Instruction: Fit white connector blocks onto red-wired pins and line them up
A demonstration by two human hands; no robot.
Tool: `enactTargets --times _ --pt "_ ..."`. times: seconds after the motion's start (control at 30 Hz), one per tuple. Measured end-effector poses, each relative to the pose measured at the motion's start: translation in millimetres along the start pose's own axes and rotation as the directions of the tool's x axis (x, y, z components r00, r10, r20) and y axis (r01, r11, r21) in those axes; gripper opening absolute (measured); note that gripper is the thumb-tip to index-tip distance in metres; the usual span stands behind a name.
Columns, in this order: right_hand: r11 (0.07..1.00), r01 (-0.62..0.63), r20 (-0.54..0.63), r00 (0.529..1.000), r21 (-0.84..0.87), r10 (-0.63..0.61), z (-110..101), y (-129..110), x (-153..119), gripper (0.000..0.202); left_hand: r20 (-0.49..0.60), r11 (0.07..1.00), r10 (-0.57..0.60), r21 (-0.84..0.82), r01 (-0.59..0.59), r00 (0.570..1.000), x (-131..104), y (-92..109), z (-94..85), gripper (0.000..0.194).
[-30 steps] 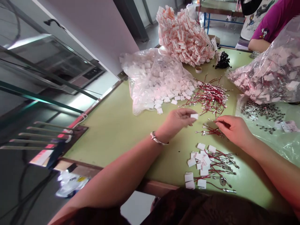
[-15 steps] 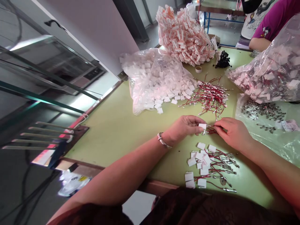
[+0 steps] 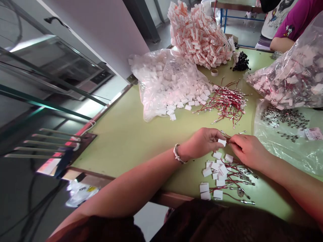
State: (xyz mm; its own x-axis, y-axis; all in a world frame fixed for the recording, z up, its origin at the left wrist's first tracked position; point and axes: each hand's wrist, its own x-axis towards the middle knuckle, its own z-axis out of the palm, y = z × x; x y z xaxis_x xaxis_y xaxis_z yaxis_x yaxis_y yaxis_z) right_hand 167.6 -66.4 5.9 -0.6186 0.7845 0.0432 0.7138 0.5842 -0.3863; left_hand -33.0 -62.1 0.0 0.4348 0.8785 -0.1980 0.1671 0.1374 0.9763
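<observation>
Head view: clamping a white connector housing (image 3: 222,143) in the left grip (image 3: 206,143) and a red wire (image 3: 228,140) in the right grip (image 3: 248,150), best keep both steady and squarely aligned.

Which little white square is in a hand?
The white square in the left hand, beside the right hand; other squares lie on the table or in bags.

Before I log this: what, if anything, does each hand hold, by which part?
Left hand: white rectangular plastic piece, by its palm-side edge. Right hand: apparently thin red wire; exact grip point hidden.
</observation>
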Motion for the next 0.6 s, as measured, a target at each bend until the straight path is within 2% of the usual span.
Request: enactTargets --times 0.1,0.23,0.3,0.37,0.43,0.5,0.6 --pt "1.0 0.003 0.002 1.0 -0.016 -0.003 -0.5 -1.1 0.0 0.02 -0.02 0.997 0.039 0.065 -0.037 0.999 -2.0 0.4 3.0 0.013" --pt "0.996 -0.015 -0.006 1.0 0.092 0.016 -5.0 -2.8 0.6 0.018 0.089 0.998 0.044 -0.05 -0.039 0.995 -2.4 1.2 2.3 0.013" --pt "0.978 -0.016 0.068 0.998 0.207 0.002 -12.7 -0.3 1.3 0.017 0.148 0.996 0.092 -0.005 -0.093 0.985 -3.2 2.4 0.2 0.014" --pt "0.96 -0.043 0.17 0.985 0.278 -0.005 -21.6 4.8 2.5 0.018 0.195 0.967 0.179 0.148 -0.209 0.964 -5.2 3.4 -1.1 0.015" --pt "0.975 -0.064 0.179 0.984 0.213 0.026 -26.6 11.0 4.0 0.018 0.232 0.892 0.258 0.316 -0.324 0.938 -8.2 4.1 -0.1 0.015" --pt "0.998 -0.055 0.103 0.993 0.039 0.051 -24.3 16.3 5.7 0.014 0.267 0.828 0.284 0.416 -0.376 0.921 -11.7 5.1 2.6 0.015" --pt "0.985 -0.006 0.059 0.998 -0.173 0.017 -9.4 22.0 9.3 0.012 0.381 0.819 0.248 0.409 -0.402 0.891 -16.0 10.4 2.9 0.016"
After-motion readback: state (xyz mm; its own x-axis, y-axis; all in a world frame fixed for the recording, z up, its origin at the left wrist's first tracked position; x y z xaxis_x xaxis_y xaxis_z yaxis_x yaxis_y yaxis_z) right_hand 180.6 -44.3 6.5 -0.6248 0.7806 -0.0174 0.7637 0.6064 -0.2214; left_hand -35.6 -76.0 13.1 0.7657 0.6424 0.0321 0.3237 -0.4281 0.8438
